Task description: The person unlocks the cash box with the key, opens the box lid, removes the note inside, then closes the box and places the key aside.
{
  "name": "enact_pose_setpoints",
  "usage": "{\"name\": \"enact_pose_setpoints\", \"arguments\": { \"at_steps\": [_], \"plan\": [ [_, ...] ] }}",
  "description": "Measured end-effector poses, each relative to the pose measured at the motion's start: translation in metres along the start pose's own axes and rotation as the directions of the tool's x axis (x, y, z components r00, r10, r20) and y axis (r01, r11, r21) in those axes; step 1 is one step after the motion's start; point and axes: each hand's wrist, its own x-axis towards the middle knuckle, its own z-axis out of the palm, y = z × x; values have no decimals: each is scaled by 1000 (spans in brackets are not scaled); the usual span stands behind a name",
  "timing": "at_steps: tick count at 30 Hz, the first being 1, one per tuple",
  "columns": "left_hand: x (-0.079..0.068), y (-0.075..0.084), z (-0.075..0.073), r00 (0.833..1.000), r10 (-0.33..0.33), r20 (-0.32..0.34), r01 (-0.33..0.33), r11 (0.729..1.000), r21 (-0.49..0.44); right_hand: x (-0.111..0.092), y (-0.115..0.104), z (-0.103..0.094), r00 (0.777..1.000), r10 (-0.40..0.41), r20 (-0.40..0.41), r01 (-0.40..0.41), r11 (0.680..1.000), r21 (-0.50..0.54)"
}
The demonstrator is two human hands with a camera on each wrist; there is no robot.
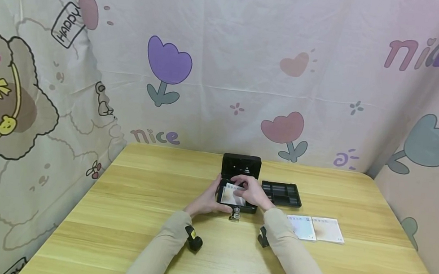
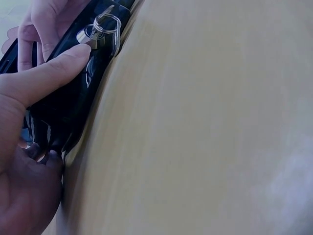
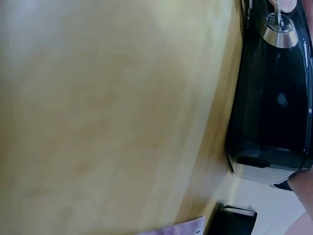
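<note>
A small black cash box with its lid up stands at the middle of the table. My left hand grips its left side, thumb on the front beside the silver lock. A key with a ring sits in that lock. Inside the box's opening is a pale square notepad with a printed line along its top. My right hand pinches the notepad at its upper right, its fingers reaching down into the box. The box's inner floor is mostly hidden.
Right of the box lies a black compartment tray. Two more square notepads, one bluish and one pinkish, lie side by side in front of it. A printed curtain hangs behind the wooden table.
</note>
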Motion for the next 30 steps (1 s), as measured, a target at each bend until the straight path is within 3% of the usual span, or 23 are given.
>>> {"name": "enact_pose_setpoints", "arguments": {
  "at_steps": [8,20,30],
  "plan": [
    [0,0,0,1000,-8,-4,8,1000,3,-1,-5,2,997,47,-61,-45,998,40],
    [0,0,0,1000,-12,2,12,1000,14,0,-6,2,992,92,-90,-86,994,67],
    [-1,2,0,1000,-13,-4,13,1000,12,1,-4,3,993,66,-95,-56,993,104]
  ]
}}
